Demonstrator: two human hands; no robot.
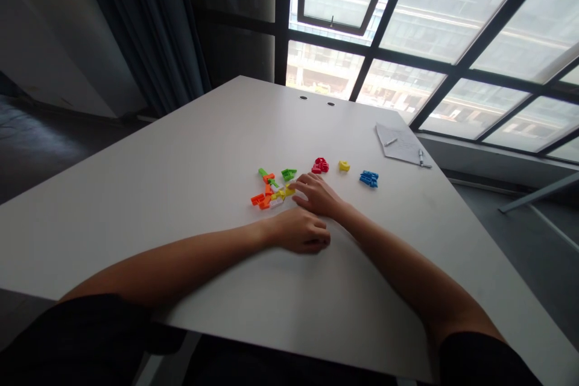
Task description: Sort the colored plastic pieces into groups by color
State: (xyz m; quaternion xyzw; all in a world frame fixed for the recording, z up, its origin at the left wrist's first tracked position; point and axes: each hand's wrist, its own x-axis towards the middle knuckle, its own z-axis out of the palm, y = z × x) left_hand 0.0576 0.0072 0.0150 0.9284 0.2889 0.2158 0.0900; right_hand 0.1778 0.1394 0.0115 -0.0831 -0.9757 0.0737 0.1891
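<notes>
Small plastic pieces lie on the white table. Orange pieces are at the left of a mixed pile, beside yellow pieces and some white ones. Green pieces sit just behind. My right hand reaches over the pile's right side, fingers apart, fingertips at a yellow piece. Nearer to me, my left hand rests closed with curled fingers; anything inside it is hidden. Beyond my right hand are a red cluster, a yellow piece and a blue cluster.
On the white table, a sheet of paper with pens lies at the back right. Two round holes are near the far edge. Windows stand behind the table, and a dark curtain hangs at the left.
</notes>
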